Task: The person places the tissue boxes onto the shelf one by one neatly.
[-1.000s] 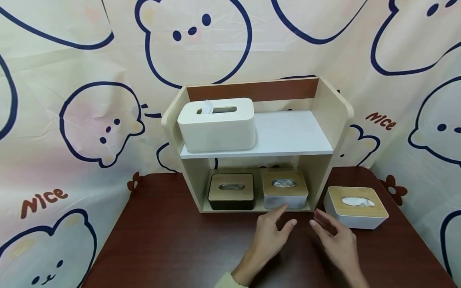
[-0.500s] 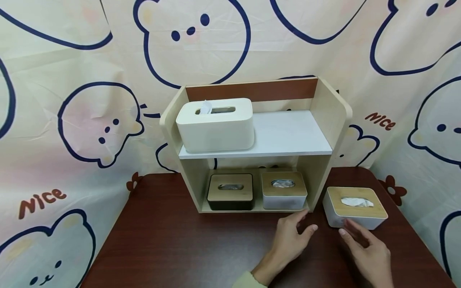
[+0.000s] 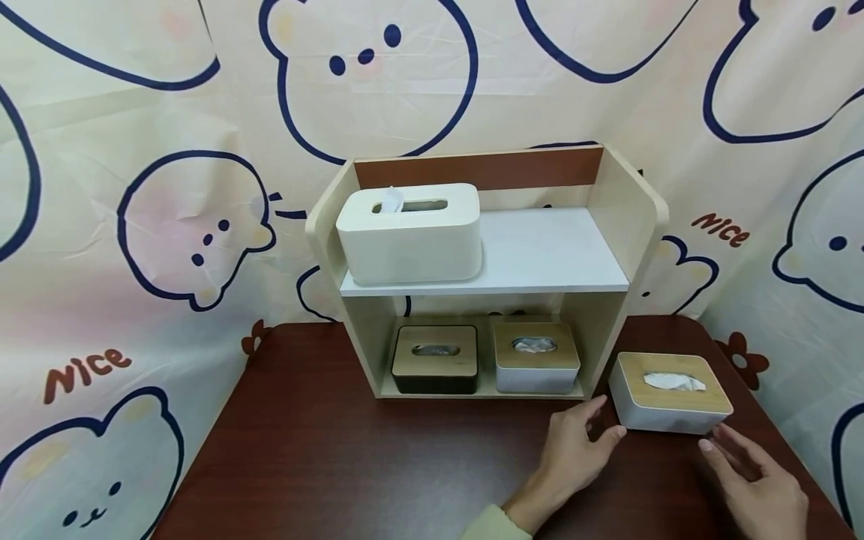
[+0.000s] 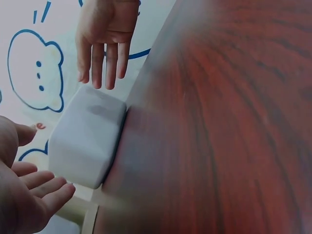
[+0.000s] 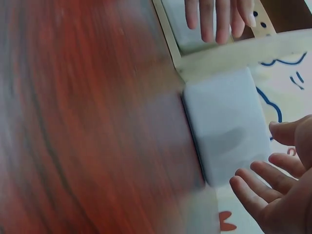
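A white tissue box with a wood-coloured lid stands on the table to the right of the shelf, white tissue showing in its slot. My left hand is by its left front corner, fingers spread and relaxed, holding nothing. Off its right front corner is my right hand, fingers loosely extended and nothing in them. In the left wrist view the box's white side lies between the two hands. The right wrist view shows a gap between the right fingers and the box.
A two-tier cream shelf stands at the back of the dark wooden table. A large white tissue box sits on its upper tier. Below are a black tissue box and another white one with a wooden lid.
Both hands have moved right, from in front of the shelf to either side of the white tissue box on the table. The boxes have stayed in place.
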Motion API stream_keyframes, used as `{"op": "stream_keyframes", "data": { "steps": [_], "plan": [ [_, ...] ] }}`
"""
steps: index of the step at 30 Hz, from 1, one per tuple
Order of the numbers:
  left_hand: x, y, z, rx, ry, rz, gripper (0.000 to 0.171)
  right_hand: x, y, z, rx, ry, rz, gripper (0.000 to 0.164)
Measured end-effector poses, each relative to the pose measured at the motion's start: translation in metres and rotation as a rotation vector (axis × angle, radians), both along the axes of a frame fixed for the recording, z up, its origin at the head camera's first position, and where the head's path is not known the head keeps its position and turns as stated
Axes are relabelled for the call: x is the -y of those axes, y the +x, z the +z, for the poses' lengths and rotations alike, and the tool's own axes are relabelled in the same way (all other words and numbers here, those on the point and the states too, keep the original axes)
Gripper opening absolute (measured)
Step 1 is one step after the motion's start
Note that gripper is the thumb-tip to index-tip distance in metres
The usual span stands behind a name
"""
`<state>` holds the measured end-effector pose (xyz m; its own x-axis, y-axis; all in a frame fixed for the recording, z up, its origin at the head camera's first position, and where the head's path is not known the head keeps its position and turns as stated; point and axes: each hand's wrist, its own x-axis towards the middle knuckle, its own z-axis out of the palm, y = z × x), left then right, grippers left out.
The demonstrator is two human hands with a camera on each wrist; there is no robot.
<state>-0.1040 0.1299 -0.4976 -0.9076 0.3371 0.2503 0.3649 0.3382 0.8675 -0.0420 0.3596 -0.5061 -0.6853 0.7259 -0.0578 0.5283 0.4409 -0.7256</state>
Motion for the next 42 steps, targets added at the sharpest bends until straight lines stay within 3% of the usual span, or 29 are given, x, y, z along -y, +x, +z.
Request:
{"op": "stream_keyframes", "data": {
  "steps": [7,13,17,25,34,42],
  "plan": [
    [-0.016,0.001,-0.006,0.095,-0.011,-0.001,0.059,-0.02,-0.006,-0.006,0.01,-0.006,-0.012,0.072],
    [-0.027,0.0,-0.006,0.132,-0.084,-0.011,0.073,-0.039,-0.017,-0.006,0.061,-0.063,0.105,0.083],
    [-0.034,0.0,-0.005,0.167,-0.078,-0.021,0.077,-0.049,-0.024,-0.008,0.11,-0.082,0.2,0.088],
    [-0.044,-0.005,-0.009,0.11,-0.041,-0.04,0.068,-0.057,-0.033,-0.021,0.039,-0.086,0.323,0.08],
    [-0.051,-0.013,-0.017,0.118,0.053,0.023,0.058,-0.053,-0.037,-0.024,0.032,-0.11,0.26,0.069],
    [-0.058,-0.012,-0.022,0.095,0.118,0.055,0.052,-0.044,-0.037,-0.025,0.038,-0.149,0.173,0.066]
  ]
}}
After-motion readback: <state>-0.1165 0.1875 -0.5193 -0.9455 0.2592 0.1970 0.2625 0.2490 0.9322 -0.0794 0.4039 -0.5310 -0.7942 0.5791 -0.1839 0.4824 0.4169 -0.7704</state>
